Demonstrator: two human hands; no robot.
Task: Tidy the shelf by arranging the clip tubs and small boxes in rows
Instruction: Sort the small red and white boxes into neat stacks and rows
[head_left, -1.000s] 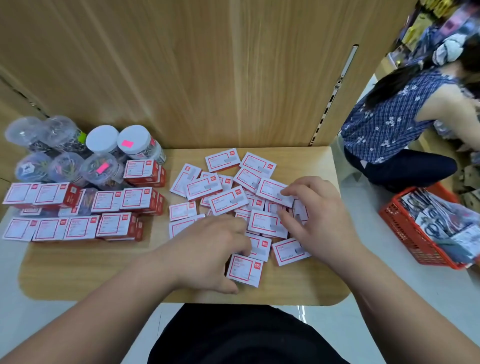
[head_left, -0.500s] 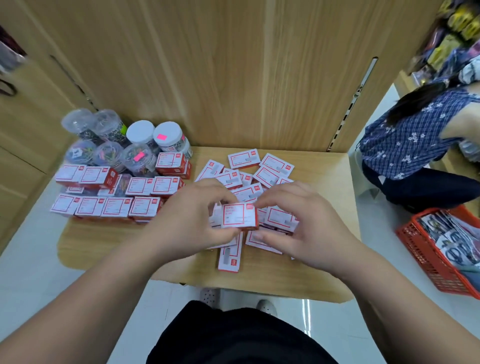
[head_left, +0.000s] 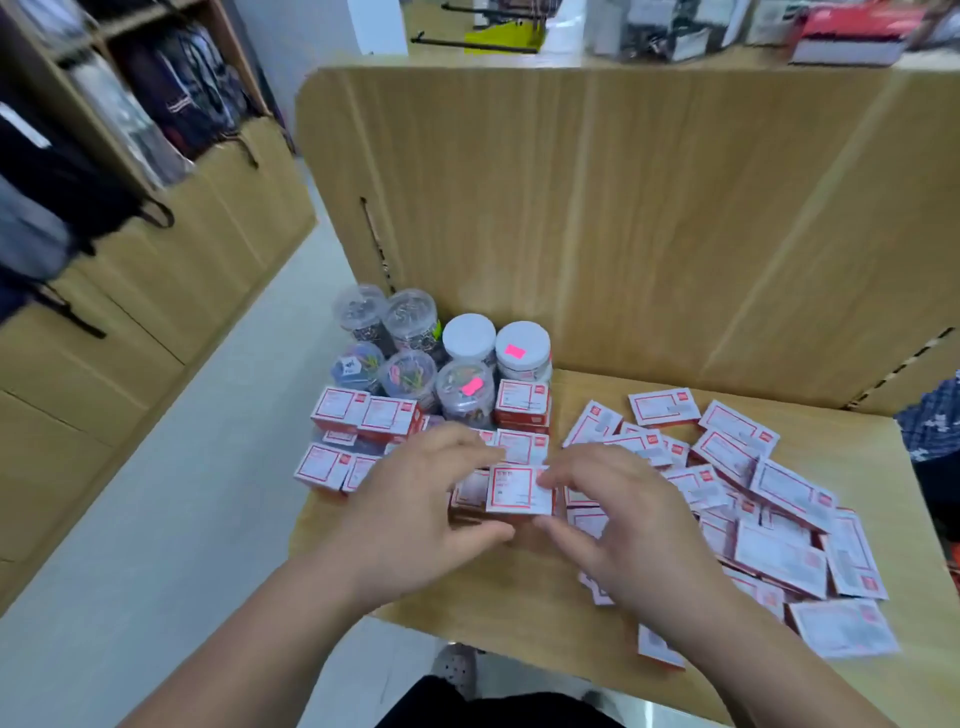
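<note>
While the tubs (head_left: 441, 358) and left boxes (head_left: 363, 415) sit in rows, both hands, left hand (head_left: 415, 514) and right hand (head_left: 618, 525), pinch one small box (head_left: 517, 491). Big loose pile (head_left: 753, 499) on the shelf (head_left: 519, 597) still needs sorting, so maybe halfway.

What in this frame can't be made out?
Head view only:
- Print on the held box: too small, blurred.
- Boxes in the rows under the left hand: hidden by it.
- Loose boxes beneath the right hand: covered, motion-blurred.
- Tubs: contents unclear through the plastic.

Bright even light, motion blur, edges warped
</note>
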